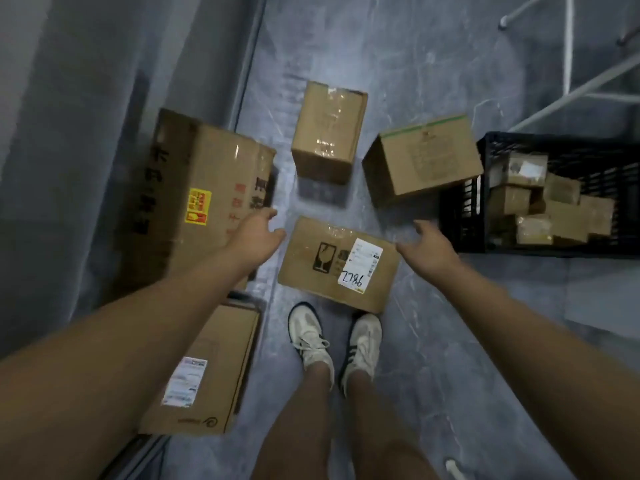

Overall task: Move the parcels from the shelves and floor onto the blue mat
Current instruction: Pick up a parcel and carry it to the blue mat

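A brown parcel (337, 265) with a white label and a black glass sign lies flat on the grey-blue floor (433, 341), just in front of the person's two white shoes (308, 334). The left hand (254, 233) is by the parcel's left side and the right hand (431, 249) is by its right side. Both hands have loose, spread fingers and hold nothing. I cannot tell if they touch the parcel. Past it, a tall box (329, 133) with shiny tape stands on the floor. To the right of that one is a box with a green stripe (422, 161), tipped up and leaning on a black crate (464, 216). The crate has many small parcels (554, 202) piled inside. On the left lies a big box with a yellow sticker (207, 202) and dark letters on it. The left hand is in front of its near corner. Nearer to the person, under the left arm, lies a flat box (207, 372) with a white label. Far off at the top right are the white legs of a rack (568, 46).
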Demonstrator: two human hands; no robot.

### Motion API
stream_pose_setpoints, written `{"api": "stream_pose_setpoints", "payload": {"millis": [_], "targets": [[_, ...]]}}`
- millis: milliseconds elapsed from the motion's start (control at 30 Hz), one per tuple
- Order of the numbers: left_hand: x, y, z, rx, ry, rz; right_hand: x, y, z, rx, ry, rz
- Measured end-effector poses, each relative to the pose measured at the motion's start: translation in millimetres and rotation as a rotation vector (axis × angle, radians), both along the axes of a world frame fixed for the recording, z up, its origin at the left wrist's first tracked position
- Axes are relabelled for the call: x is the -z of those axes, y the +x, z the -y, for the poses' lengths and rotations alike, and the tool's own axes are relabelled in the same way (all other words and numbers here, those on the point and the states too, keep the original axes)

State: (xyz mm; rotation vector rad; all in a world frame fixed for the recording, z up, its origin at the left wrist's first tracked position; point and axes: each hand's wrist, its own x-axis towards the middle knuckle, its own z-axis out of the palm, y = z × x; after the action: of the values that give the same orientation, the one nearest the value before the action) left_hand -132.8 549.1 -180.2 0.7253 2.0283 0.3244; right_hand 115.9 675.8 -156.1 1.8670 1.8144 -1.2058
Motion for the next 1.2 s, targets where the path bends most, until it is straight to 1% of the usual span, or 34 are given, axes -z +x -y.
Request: {"api": "stream_pose_setpoints", "payload": {"millis": [167,300,367,400,500,600,667,733,833,967,1067,1200], "targets": [[117.7,14.1,15.6,-0.072,-0.120,0.127,119.2,24.5,12.8,0.216,-0.104,0.114],[191.2,28.6,25.1,-0.139,-0.193,0.121,198.3,42.2,33.3,0.356,-0.207,0.150],[214.3,36.6,32.8,-0.180,-0.188,0.112,222.9,46.9,43.8,0.421,-0.266,0.117],[220.2,40.3,35.8,-0.233,-0.171,0.113,231.1,48.4,48.4,0.453,-0.290,0.087],[213.1,46.4,40.4,-0.392,-0.142,0.138,228.9,47.9,53.4,0.553,-0.308,0.019],[171.8,41.0,44.5,-0.475,-0.148,0.116,190.0,37.4,43.8,0.555,-0.268,-0.011],[128.4,32.1,43.2,-0.512,-0.137,0.109,148.4,24.7,27.5,0.517,-0.207,-0.046],[76.9,20.7,37.9,-0.566,-0.087,0.087,95.6,8.3,7.8,0.465,-0.176,-0.097],[-16.8,1.2,20.1,-0.639,0.036,0.040,0.8,-16.2,-28.1,0.401,-0.130,-0.200],[-161.5,-24.5,-2.2,-0.680,0.194,0.013,-145.5,-53.4,-71.7,0.309,-0.083,-0.338],[-268.2,-32.7,-13.0,-0.747,0.350,-0.007,-248.5,-75.5,-92.8,0.212,-0.015,-0.421],[-379.8,-26.2,-17.0,-0.816,0.499,-0.085,-356.3,-82.7,-106.2,0.188,0.036,-0.603]]}}
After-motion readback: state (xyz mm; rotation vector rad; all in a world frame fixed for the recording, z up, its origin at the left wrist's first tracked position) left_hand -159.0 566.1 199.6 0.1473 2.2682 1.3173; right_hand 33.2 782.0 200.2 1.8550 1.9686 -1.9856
